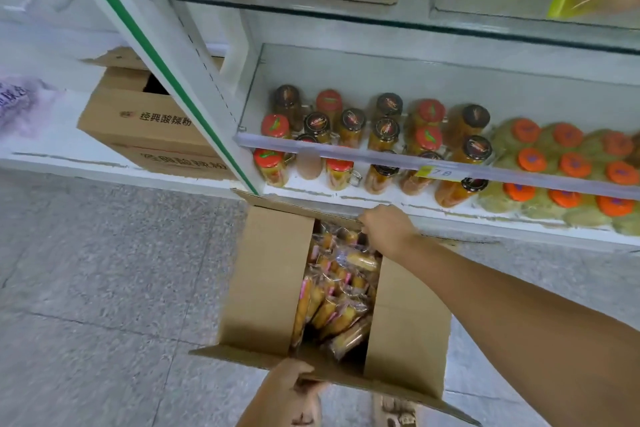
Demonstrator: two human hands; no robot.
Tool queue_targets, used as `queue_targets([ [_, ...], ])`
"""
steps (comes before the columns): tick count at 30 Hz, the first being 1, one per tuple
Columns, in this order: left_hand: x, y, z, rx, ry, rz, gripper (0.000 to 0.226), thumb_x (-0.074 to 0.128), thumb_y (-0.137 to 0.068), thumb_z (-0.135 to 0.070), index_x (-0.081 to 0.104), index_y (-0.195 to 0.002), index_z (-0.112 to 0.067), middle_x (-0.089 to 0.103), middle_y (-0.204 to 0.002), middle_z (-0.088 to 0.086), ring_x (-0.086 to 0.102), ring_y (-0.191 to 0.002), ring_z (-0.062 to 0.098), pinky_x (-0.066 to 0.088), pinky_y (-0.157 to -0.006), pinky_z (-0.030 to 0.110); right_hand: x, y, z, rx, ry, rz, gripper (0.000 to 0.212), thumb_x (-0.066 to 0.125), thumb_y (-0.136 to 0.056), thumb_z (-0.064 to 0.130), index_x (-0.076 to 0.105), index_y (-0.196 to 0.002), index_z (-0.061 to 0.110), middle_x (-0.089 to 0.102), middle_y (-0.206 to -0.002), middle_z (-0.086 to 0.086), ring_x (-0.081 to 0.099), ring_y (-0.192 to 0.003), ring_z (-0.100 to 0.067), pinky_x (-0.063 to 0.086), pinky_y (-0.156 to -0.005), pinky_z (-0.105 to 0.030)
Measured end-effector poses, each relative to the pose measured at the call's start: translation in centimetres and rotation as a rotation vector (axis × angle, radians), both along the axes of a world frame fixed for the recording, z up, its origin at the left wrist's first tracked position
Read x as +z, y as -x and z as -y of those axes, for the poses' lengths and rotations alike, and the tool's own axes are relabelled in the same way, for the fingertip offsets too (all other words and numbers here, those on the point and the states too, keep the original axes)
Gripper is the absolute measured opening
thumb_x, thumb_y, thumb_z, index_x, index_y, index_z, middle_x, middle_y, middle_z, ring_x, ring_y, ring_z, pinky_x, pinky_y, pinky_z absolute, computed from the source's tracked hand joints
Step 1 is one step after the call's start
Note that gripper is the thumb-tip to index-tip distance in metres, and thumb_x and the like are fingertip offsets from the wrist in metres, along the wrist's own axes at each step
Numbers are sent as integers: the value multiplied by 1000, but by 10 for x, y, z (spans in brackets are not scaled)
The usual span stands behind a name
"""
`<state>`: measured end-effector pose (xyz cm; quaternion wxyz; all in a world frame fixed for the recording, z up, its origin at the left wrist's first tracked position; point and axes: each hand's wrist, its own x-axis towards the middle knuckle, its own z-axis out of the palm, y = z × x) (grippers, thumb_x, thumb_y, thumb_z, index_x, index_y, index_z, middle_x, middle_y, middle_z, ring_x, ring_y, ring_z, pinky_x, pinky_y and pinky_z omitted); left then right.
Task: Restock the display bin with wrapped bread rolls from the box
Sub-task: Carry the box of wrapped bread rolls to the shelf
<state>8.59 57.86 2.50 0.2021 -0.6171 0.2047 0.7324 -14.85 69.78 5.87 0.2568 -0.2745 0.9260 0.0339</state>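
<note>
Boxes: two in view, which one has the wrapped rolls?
The open box on the floor, wrapped rolls showing between its flaps, left hand and right hand gripping its edges. The printed box at left shows no contents.

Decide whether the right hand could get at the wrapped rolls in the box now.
Probably yes. The right hand grips the far flap of the box, right beside the wrapped rolls; the gap between the side flaps is open. It must only let go.
</note>
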Motion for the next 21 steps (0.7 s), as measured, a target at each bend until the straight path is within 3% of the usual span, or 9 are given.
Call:
queue_targets([
  [1, -6, 3, 1, 2, -21, -1, 56, 33, -85, 16, 41, -137, -2, 48, -130, 32, 59, -94, 30, 57, -64, 44, -9, 4, 2, 0, -1, -13, 28, 49, -83, -7, 64, -103, 8, 67, -99, -13, 63, -93, -29, 50, -76, -33],
  [2, -12, 3, 2, -26, -44, -9, 53, 36, -84, 14, 47, -131, -7, 55, -115, 34, 58, -73, 26, 56, -78, 48, -17, 9, 3, 0, -13, -25, 31, 47, -84, -7, 63, -106, 8, 66, -102, -13, 62, -96, -30, 49, -76, -33],
  [3, -19, 6, 5, -22, -92, -26, 46, 38, -84, 13, 51, -122, -11, 60, -94, 25, 52, -62, 23, 39, -101, 47, -25, 13, 4, -1, -30, -39, 31, 46, -85, -7, 62, -107, 8, 65, -105, -13, 62, -99, -30, 48, -77, -33],
  [4, -25, 10, 8, -20, -94, -16, 39, 40, -83, 13, 53, -114, -8, 58, -82, 16, 49, -61, 23, 37, -102, 47, -33, 18, 5, -5, -49, -49, 31, 46, -85, -7, 62, -107, 8, 65, -106, -13, 61, -100, -30, 48, -78, -33],
  [7, -51, 26, 14, -38, -23, 33, 22, 41, -83, 19, 56, -96, 9, 60, -88, 17, 53, -75, 30, 48, -80, 51, -55, 29, 8, -33, -54, -63, 32, 45, -83, -7, 63, -105, 9, 66, -107, -13, 61, -100, -31, 48, -78, -34],
  [12, -69, 49, -3, -31, -72, 69, 29, 42, -82, 23, 57, -102, 7, 63, -91, 20, 56, -79, 36, 51, -78, 56, -77, 53, 13, -48, -50, -80, 34, 46, -85, -6, 63, -108, 10, 66, -103, -12, 62, -96, -30, 50, -77, -35],
  [16, -78, 64, -11, 83, -96, 134, 25, 39, -84, 21, 54, -97, 7, 60, -93, 23, 54, -79, 38, 47, -90, 59, -87, 64, 27, -18, -43, -85, 38, 43, -85, -10, 61, -112, 10, 66, -105, -13, 62, -96, -30, 51, -79, -36],
  [18, -78, 71, -11, 59, -90, 127, 19, 41, -85, 20, 53, -94, 8, 61, -89, 23, 56, -79, 38, 55, -68, 54, -91, 64, 27, -27, -70, -65, 38, 42, -86, -9, 59, -114, 10, 65, -107, -13, 62, -98, -31, 50, -78, -37],
  [21, -67, 78, -8, -75, -58, 153, 13, 47, -89, 11, 53, -101, 11, 61, -83, 24, 58, -71, 36, 55, -59, 45, -95, 65, 22, -61, -70, -40, 43, 40, -86, -10, 55, -120, 12, 64, -105, -13, 62, -97, -31, 48, -72, -35],
])
